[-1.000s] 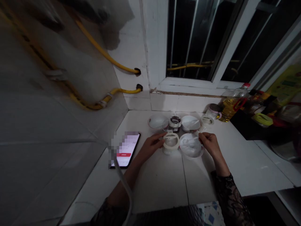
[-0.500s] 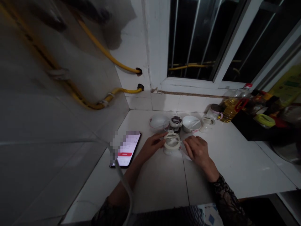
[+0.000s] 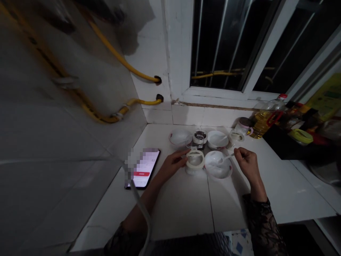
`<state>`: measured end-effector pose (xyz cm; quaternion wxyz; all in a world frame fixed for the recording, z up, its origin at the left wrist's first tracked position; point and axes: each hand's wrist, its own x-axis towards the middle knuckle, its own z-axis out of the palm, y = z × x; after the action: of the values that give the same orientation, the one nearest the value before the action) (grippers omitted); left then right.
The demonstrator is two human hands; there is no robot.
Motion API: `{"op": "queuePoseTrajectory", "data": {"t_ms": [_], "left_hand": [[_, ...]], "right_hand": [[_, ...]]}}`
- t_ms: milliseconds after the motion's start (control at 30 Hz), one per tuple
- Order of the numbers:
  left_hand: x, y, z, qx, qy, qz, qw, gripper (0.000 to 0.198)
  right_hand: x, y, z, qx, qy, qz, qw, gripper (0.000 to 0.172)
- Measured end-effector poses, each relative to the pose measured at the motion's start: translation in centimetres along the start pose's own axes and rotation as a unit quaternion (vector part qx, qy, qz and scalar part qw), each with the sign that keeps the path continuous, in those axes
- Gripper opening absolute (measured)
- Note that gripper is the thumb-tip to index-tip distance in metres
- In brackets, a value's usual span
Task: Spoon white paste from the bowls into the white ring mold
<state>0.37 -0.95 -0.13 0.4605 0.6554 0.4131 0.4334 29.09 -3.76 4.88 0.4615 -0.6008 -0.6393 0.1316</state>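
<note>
In the head view, my left hand (image 3: pixel 176 160) steadies a round seasoning jar (image 3: pixel 195 167), its fingers against the left side and the back near the flipped-up clear lid. The jar has a pale rim with a bar across its mouth. My right hand (image 3: pixel 246 161) is closed on the handle of a small white spoon (image 3: pixel 227 157). The spoon's bowl end is over a white bowl (image 3: pixel 218 172) just right of the jar. What lies in that bowl is pale and hard to make out.
Behind stand another white bowl (image 3: pixel 178 139), a jar with dark contents (image 3: pixel 199 137), a bowl with a spoon (image 3: pixel 216 139) and a pale jar (image 3: pixel 236 138). A lit phone (image 3: pixel 145 169) lies at left. An oil bottle (image 3: pixel 259 124) stands at back right. A grey cable (image 3: pixel 140 206) hangs in front.
My right hand has moved right with the spoon, from over the jar's mouth to the white bowl, which is now more fully in view. My left hand stays at the jar.
</note>
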Motion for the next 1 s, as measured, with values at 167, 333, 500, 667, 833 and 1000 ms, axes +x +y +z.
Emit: {"op": "queuePoseTrajectory", "data": {"t_ms": [167,333,500,667,833,1000], "left_hand": [[0.0,0.1,0.0,0.001,0.002,-0.003,1.0,0.046],[0.0,0.0,0.0,0.006,-0.001,-0.011,1.0,0.049],[0.0,0.0,0.0,0.006,0.003,-0.008,1.0,0.048],[-0.1,0.2,0.0,0.009,0.003,-0.007,1.0,0.046],[0.0,0.0,0.0,0.001,0.003,-0.002,1.0,0.045],[0.0,-0.2,0.0,0.003,0.006,-0.009,1.0,0.046]], "right_hand": [[0.1,0.4,-0.2,-0.052,-0.042,-0.009,0.998,0.037],[-0.3,0.3,1.1,-0.098,-0.112,-0.031,0.988,0.033],[-0.7,-0.2,2.8,-0.088,-0.175,-0.058,0.979,0.031],[-0.7,0.0,2.9,-0.043,-0.186,-0.057,0.98,0.033],[-0.6,0.3,2.6,-0.03,-0.142,-0.03,0.989,0.035],[-0.7,0.1,2.8,-0.016,-0.169,-0.03,0.985,0.034]]}}
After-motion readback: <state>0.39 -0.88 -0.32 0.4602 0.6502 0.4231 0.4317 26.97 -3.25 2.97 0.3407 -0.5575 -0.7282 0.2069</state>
